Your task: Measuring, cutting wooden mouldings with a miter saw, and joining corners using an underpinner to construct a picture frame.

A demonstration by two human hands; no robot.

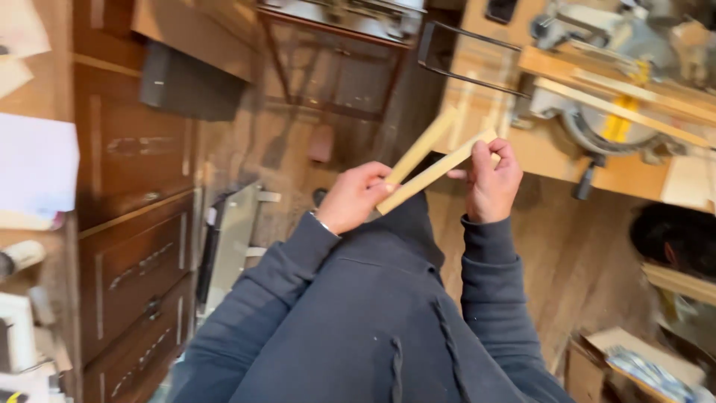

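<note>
Two short pale wooden strips are held in front of my chest. My left hand [354,198] grips the lower ends of both, with the lower strip [432,173] running up to the right. My right hand [492,181] closes on the upper end of that lower strip. The upper strip [424,144] angles up and away from the other, forming a narrow V. Both arms wear dark blue sleeves.
A miter saw [608,112] sits on a wooden bench [634,173] at the upper right, with long wood strips across it. A dark wooden drawer cabinet [134,246] stands at the left. A black metal frame [462,52] and a cardboard box [634,366] lie nearby.
</note>
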